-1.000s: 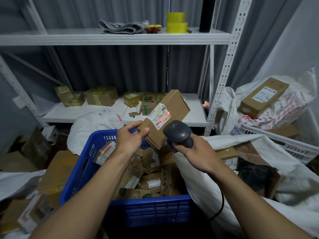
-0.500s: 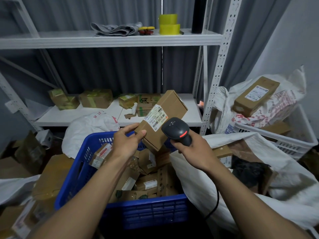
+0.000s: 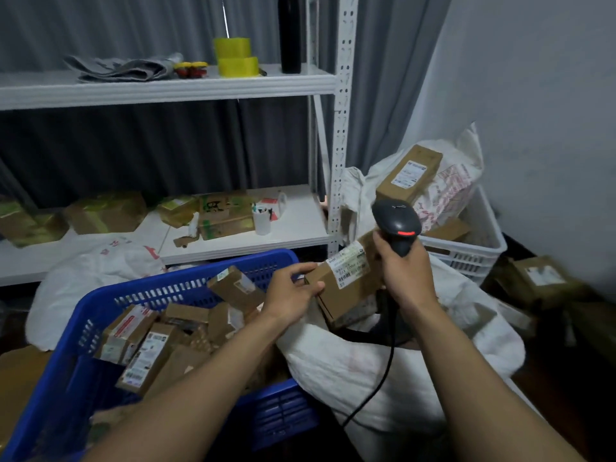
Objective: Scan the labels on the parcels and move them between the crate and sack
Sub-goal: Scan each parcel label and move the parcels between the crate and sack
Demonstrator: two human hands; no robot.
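My left hand (image 3: 292, 295) grips a brown cardboard parcel (image 3: 346, 288) by its left end, white label facing up. The parcel hangs over the dark mouth of the white sack (image 3: 366, 371), to the right of the blue crate (image 3: 186, 288). My right hand (image 3: 405, 271) holds the dark corded barcode scanner (image 3: 395, 223) upright, just above and right of the parcel, its red strip lit. Several labelled cardboard parcels (image 3: 150, 345) lie jumbled in the crate.
A white metal shelf (image 3: 233, 241) behind holds boxes and a cup. A white basket (image 3: 466, 255) at right carries another sack with a long box (image 3: 410, 175) on top. More boxes sit on the floor at right (image 3: 540, 278). A white bag (image 3: 86, 278) lies behind the crate.
The parcel has gone down and to the right, from above the crate to over the sack's mouth. The scanner has swung upright and away from the label. My view turned right.
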